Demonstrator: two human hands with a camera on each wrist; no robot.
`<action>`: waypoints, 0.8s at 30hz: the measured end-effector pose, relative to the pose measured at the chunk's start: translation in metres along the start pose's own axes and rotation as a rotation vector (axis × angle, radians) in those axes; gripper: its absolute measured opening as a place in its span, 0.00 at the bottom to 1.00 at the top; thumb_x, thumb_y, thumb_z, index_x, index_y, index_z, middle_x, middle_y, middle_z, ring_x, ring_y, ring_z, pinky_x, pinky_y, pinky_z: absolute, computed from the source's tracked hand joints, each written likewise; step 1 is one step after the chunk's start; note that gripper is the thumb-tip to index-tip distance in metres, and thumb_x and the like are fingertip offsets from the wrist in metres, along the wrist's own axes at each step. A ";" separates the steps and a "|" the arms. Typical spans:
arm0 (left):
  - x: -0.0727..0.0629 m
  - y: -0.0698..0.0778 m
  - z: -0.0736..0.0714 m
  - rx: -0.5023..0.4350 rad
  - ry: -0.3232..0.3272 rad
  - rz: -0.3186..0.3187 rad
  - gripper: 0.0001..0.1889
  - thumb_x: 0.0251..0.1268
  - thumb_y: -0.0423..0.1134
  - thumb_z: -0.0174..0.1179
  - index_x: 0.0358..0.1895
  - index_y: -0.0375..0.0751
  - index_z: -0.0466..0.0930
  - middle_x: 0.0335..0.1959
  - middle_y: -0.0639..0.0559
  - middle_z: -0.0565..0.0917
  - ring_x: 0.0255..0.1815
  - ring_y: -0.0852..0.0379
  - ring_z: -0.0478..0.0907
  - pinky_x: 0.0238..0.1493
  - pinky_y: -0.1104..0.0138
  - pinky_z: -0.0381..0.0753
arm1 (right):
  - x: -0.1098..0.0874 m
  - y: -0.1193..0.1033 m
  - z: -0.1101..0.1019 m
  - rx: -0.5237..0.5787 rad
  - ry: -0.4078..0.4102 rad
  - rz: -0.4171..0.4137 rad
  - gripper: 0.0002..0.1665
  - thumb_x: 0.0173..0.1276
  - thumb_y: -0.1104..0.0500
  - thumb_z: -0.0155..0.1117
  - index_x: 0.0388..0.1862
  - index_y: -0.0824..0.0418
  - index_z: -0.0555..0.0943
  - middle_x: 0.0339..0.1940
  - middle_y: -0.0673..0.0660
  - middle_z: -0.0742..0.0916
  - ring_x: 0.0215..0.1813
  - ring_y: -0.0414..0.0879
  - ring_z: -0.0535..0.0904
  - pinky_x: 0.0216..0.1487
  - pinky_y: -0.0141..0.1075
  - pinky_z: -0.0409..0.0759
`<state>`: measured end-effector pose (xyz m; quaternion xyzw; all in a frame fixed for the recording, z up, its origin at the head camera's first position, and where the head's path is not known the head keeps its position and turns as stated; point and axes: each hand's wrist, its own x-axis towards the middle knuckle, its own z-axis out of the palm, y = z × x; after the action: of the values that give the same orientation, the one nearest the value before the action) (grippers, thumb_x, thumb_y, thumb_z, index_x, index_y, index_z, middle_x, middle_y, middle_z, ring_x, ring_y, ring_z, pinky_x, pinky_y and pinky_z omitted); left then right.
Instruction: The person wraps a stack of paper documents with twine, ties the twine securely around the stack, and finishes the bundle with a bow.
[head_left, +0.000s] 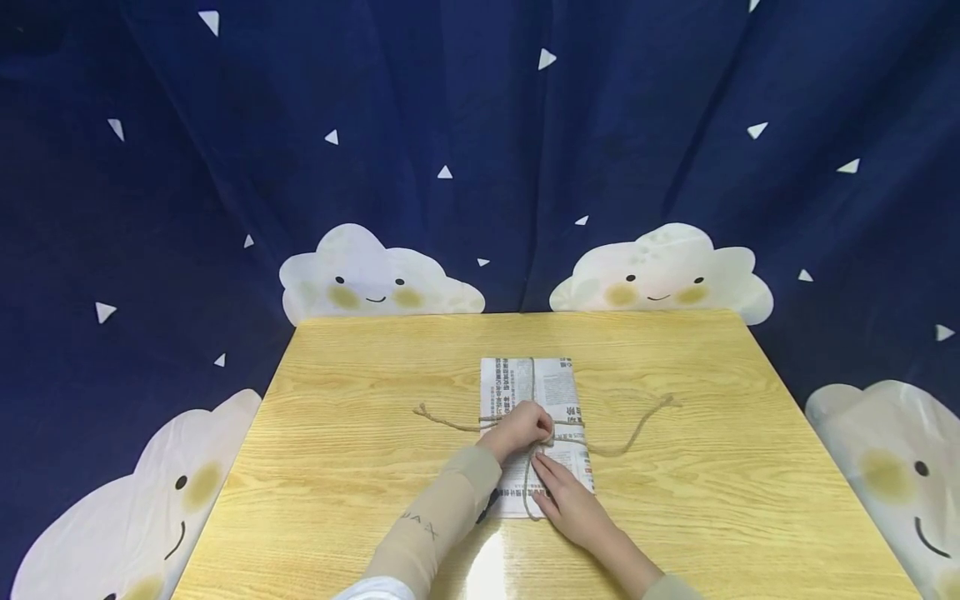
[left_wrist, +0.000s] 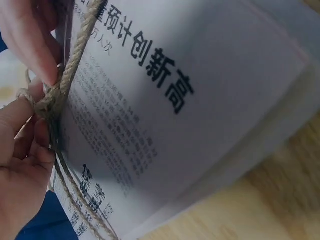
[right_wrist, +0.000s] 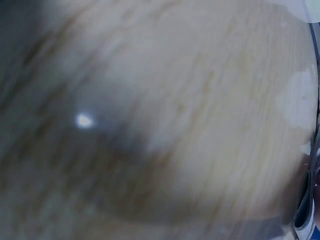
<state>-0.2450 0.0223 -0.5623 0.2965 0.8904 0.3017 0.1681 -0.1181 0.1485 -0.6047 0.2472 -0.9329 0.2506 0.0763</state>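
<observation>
A flat parcel wrapped in newspaper lies on the table, with twine crossing it both ways. My left hand pinches the twine at the crossing near the parcel's middle. In the left wrist view, the left hand's thumb and fingers grip a small loop beside the knot. My right hand lies over the parcel's near right part, its fingers extended. One fingertip of the right hand presses at the knot. The right wrist view shows only the parcel's edge at far right.
The wooden table extends around the parcel on all sides. One loose twine end trails left, and another trails right across the wood. Behind the table hangs a dark blue curtain with white triangles and smiling clouds.
</observation>
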 end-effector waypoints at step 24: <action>-0.002 -0.005 0.002 0.096 0.063 0.042 0.09 0.60 0.33 0.56 0.22 0.44 0.77 0.19 0.60 0.75 0.20 0.66 0.67 0.25 0.79 0.68 | 0.010 0.002 0.001 0.086 0.080 0.079 0.26 0.60 0.62 0.63 0.56 0.70 0.72 0.54 0.63 0.77 0.58 0.56 0.72 0.60 0.47 0.69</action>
<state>-0.2445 0.0190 -0.5671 0.3131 0.9023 0.2714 0.1192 -0.1274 0.1452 -0.6040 0.2027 -0.9265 0.3032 0.0929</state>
